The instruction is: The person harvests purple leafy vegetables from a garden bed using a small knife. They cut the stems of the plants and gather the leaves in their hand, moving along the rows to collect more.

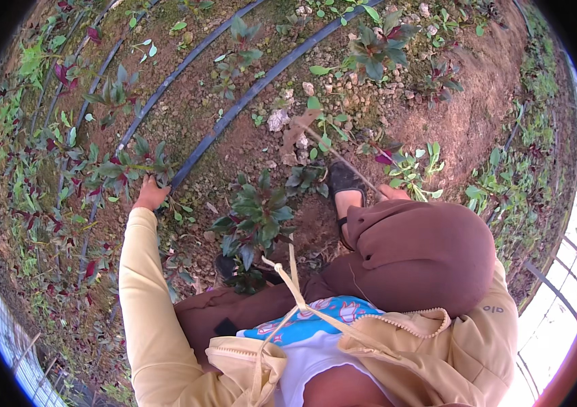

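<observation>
My left hand point(151, 194) reaches out to the soil at the base of a dark green and purple leafy plant point(120, 168), beside the end of a black drip irrigation hose point(227, 117). Its fingertips are partly hidden among leaves, so a hold on anything is unclear. My right hand point(394, 193) is beyond my bent knee, mostly hidden by it, closed on the thin handle of a small hand hoe point(337, 155). The soil-covered blade point(298, 132) of the hoe lies over the ground near pale stones. Small light green seedlings point(415, 170) grow beside my right hand.
A large dark-leaved plant point(258, 213) stands between my feet, near my black shoe point(345, 178). More curved hoses point(166, 81) cross the bed at the upper left. Pale stones point(278, 120) lie on the soil. Dense plants point(512, 178) grow at the right.
</observation>
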`<state>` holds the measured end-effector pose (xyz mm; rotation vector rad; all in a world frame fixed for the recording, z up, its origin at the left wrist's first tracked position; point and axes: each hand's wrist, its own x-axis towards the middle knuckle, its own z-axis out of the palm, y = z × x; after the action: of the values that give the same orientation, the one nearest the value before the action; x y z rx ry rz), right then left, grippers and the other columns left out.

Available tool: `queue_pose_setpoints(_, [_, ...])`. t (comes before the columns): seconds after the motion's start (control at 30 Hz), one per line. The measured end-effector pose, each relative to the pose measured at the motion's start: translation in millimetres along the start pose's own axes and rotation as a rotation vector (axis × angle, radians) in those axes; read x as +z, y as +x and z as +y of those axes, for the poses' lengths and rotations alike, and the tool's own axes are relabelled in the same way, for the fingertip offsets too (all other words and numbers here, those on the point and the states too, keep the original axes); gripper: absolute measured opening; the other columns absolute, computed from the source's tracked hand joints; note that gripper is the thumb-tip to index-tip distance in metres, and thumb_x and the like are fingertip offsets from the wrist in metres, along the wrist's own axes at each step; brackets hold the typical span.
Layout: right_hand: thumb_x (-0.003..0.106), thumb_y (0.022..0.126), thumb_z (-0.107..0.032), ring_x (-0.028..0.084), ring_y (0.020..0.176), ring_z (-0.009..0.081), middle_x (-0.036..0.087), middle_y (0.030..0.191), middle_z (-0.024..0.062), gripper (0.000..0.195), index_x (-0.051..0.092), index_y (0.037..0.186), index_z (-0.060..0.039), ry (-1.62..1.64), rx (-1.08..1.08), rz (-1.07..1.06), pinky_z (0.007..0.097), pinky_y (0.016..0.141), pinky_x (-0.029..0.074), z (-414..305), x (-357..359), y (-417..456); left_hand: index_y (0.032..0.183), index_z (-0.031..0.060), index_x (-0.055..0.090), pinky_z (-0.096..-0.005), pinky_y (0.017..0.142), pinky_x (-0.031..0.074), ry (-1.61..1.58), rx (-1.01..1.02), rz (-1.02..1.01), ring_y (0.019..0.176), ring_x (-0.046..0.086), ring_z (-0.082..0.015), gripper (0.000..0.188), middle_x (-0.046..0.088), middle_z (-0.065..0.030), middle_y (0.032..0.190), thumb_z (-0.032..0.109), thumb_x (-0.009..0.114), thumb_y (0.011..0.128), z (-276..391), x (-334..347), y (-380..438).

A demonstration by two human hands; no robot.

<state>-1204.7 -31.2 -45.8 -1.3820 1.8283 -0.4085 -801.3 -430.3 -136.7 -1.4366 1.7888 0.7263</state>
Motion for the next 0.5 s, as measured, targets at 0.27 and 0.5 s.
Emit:
queue_pose_setpoints(0.27, [0.051, 0.080, -0.015, 0.056, 0.077, 0.0254, 0.054, 0.085, 0.0096, 0.019, 0.053, 0.097, -0.0064, -0.178, -0.282, -0.075, 0.0348, 0.067, 0.047, -23.8, -51.0, 62.6, 0.132, -0.0013, 0.021, -0.0344, 0.103, 0.023, -0.093, -0.010, -0.037, 0.128, 0.018, -0.0301, 0.078, 0.008, -0.0164, 0.141, 0.033, 0.060, 0.073, -19.2, 5.0, 13.3])
queue_pose_setpoints(0.5, [0.057, 0.073, -0.009, 0.059, 0.079, 0.0289, 0.053, 0.097, 0.0123, 0.022, 0.052, 0.094, -0.0054, -0.470, -0.260, -0.063, 0.0368, 0.066, 0.049, 0.7, -30.9, 171.1, 0.133, -0.0014, 0.018, -0.0380, 0.102, 0.022, 0.170, -0.031, -0.100, 0.130, 0.012, -0.0320, 0.081, 0.005, -0.0182, 0.141, 0.043, 0.053, 0.075, -20.9, 15.5, 39.9])
